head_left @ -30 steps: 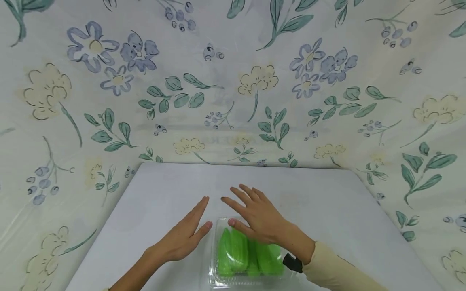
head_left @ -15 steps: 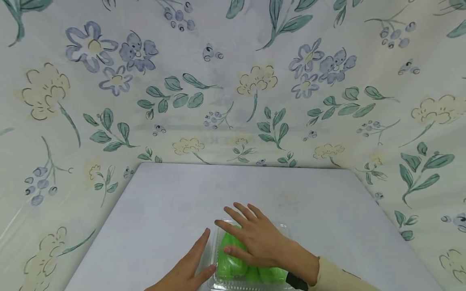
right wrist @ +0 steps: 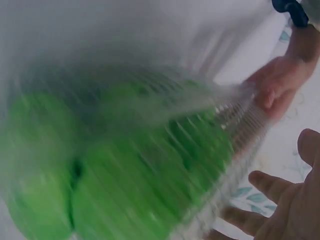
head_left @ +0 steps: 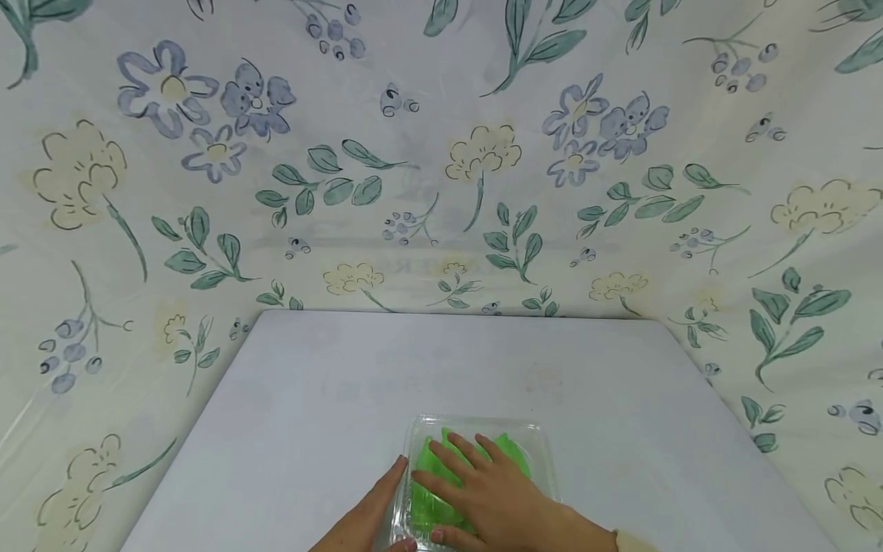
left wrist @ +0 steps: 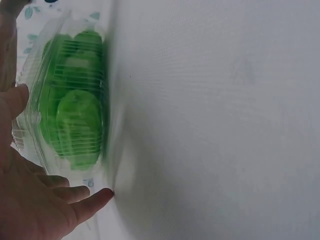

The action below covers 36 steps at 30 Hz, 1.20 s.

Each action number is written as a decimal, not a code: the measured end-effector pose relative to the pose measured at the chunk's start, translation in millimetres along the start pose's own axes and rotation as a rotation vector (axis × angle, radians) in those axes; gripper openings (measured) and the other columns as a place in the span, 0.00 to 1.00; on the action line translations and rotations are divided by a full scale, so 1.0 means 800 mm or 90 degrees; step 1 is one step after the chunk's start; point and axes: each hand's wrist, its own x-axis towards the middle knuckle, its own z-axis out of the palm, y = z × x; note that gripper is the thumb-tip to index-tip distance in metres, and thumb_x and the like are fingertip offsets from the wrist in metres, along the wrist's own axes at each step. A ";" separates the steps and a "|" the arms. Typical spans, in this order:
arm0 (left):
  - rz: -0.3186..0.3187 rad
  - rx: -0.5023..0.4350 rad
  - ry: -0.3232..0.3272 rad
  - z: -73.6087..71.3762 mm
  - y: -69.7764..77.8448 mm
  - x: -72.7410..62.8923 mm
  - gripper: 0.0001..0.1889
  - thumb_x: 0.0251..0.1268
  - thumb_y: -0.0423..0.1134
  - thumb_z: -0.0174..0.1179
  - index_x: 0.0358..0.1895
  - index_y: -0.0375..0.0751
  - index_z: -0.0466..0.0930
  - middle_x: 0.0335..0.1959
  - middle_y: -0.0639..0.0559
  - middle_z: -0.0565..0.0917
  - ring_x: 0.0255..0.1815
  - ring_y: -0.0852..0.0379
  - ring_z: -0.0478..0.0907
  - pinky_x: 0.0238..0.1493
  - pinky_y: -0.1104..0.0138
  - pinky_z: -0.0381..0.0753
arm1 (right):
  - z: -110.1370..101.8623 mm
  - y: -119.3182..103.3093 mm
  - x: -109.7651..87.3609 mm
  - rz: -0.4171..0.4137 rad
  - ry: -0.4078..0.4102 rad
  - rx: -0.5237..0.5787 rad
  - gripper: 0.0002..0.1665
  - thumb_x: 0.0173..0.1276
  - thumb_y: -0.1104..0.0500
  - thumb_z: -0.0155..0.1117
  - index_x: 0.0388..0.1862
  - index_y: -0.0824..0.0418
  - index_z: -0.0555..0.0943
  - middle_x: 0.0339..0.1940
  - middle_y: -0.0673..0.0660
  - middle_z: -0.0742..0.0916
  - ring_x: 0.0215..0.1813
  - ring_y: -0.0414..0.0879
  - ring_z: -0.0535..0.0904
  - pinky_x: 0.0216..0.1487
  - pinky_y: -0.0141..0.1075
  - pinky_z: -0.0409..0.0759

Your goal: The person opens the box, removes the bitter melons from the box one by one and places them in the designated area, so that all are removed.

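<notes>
A clear plastic clamshell box lies near the front of the table, its lid down over several bright green, ridged pieces; their kind is not plain. My right hand is spread over the lid, fingers straight and apart, covering much of the green in the head view. Along the box's left side lies my left hand, fingers extended, thumb near the front left corner. In the left wrist view one fingertip of the left hand meets the table beside the box. The right wrist view is blurred on the box.
The white table extends behind and to both sides of the box. A floral sheet hangs around its back and sides.
Both hands have come down and nearer the body. The right hand has moved from above the box's far part onto the lid; the left hand has come to the box's left side.
</notes>
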 end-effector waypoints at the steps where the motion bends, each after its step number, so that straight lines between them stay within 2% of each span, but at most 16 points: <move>1: -0.004 0.002 0.002 0.001 0.000 0.000 0.47 0.69 0.52 0.57 0.80 0.40 0.36 0.74 0.29 0.55 0.64 0.25 0.64 0.46 0.33 0.73 | 0.004 -0.002 -0.001 -0.001 0.003 -0.009 0.36 0.76 0.31 0.38 0.76 0.45 0.64 0.73 0.58 0.70 0.73 0.58 0.64 0.59 0.56 0.72; 6: -0.024 0.009 0.010 0.005 0.003 0.000 0.46 0.69 0.54 0.56 0.78 0.34 0.41 0.72 0.27 0.57 0.64 0.23 0.64 0.45 0.30 0.70 | 0.025 -0.012 -0.002 0.003 0.023 -0.071 0.37 0.75 0.30 0.36 0.75 0.45 0.65 0.72 0.57 0.71 0.69 0.55 0.70 0.57 0.53 0.75; 15: -0.043 0.044 0.024 0.007 0.002 -0.002 0.47 0.67 0.56 0.57 0.79 0.37 0.43 0.73 0.30 0.59 0.65 0.26 0.64 0.48 0.31 0.71 | 0.048 -0.020 -0.001 0.013 0.088 -0.107 0.39 0.75 0.29 0.36 0.75 0.48 0.64 0.71 0.59 0.71 0.67 0.55 0.72 0.57 0.53 0.75; 23: -0.020 0.049 0.007 -0.001 -0.007 -0.004 0.61 0.51 0.57 0.71 0.79 0.39 0.39 0.73 0.30 0.59 0.65 0.27 0.65 0.49 0.33 0.72 | 0.057 -0.020 0.001 0.011 0.117 -0.107 0.41 0.73 0.28 0.36 0.75 0.49 0.64 0.72 0.60 0.71 0.67 0.56 0.71 0.58 0.54 0.74; 29: 0.008 0.081 0.002 -0.001 -0.013 -0.001 0.60 0.52 0.56 0.71 0.80 0.40 0.39 0.71 0.31 0.64 0.62 0.30 0.70 0.49 0.37 0.75 | 0.059 -0.023 0.005 0.022 0.132 -0.108 0.43 0.71 0.26 0.40 0.75 0.48 0.64 0.69 0.60 0.73 0.66 0.57 0.72 0.56 0.55 0.75; 33: 0.017 0.084 0.002 0.002 -0.017 -0.001 0.60 0.53 0.56 0.70 0.80 0.41 0.39 0.69 0.33 0.68 0.60 0.35 0.74 0.47 0.41 0.78 | 0.060 -0.028 0.009 0.026 0.140 -0.118 0.44 0.69 0.24 0.39 0.75 0.46 0.64 0.68 0.59 0.73 0.65 0.57 0.72 0.54 0.56 0.76; 36: 0.026 0.091 0.001 0.003 -0.018 0.000 0.59 0.54 0.56 0.70 0.79 0.37 0.39 0.69 0.31 0.67 0.60 0.35 0.75 0.47 0.41 0.78 | 0.060 -0.031 0.011 0.030 0.144 -0.123 0.47 0.66 0.20 0.36 0.74 0.45 0.65 0.68 0.59 0.73 0.64 0.58 0.72 0.54 0.56 0.76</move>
